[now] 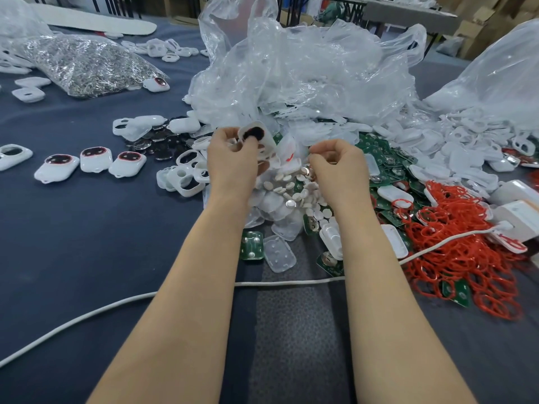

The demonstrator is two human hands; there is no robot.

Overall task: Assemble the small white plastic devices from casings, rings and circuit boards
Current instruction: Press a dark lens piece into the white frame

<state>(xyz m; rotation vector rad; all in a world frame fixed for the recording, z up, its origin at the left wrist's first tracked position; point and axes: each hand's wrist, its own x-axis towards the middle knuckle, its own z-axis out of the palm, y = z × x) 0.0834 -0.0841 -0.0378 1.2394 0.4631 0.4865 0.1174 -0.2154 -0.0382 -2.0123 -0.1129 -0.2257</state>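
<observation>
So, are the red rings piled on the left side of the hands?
No, the red rings lie heaped to the right of the right hand.

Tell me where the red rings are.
Head view, right side of the table: the red rings lie heaped beside the green boards, a white cable crossing them.

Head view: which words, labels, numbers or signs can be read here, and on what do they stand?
No text can be read.
Red mark on the clear plastic piece between the hands: too blurred to read.
Green circuit boards: any print is too small to read.
</observation>
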